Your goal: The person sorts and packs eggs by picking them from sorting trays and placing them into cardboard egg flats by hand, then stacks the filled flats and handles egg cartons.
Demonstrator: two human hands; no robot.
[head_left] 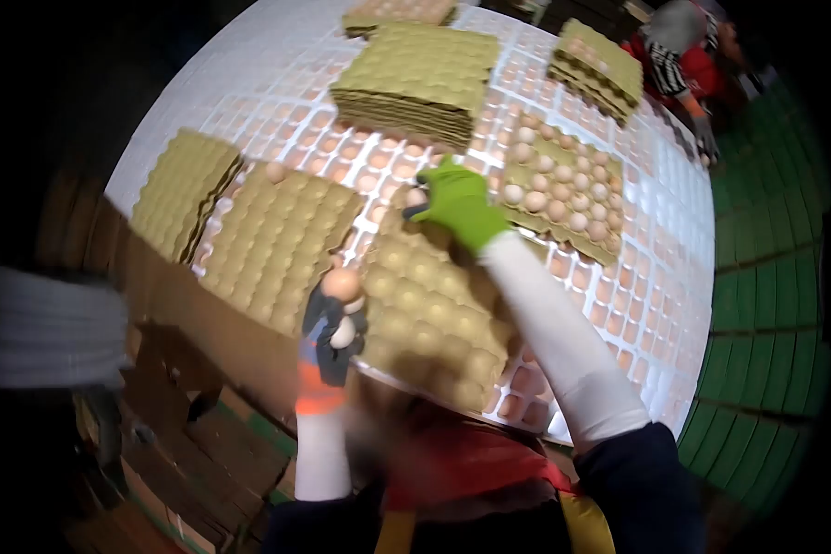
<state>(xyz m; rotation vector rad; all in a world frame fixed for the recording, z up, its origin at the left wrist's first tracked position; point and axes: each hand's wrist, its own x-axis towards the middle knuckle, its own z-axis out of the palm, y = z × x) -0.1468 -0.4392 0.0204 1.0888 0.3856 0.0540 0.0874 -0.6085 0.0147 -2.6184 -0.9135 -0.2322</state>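
My left hand [331,337], in a grey and orange glove, is closed around a few eggs; a brown egg [341,284] sits on top and a paler egg [343,332] shows below it. It is beside the left edge of a cardboard egg tray [425,314] in front of me. My right hand [457,205], in a green glove with dark fingertips, reaches over that tray's far edge. Its fingers are closed on a single egg [415,197] at the far left corner. Another cardboard tray [282,245] lies to the left, with one egg [275,172] on its far edge.
Beneath lie white plastic trays [651,305] full of eggs. A tall cardboard tray stack [415,78] stands at the back, another stack [185,194] at left. An egg-filled cardboard tray [563,185] is at right. Another person's gloved hand [704,138] rests at the far right edge.
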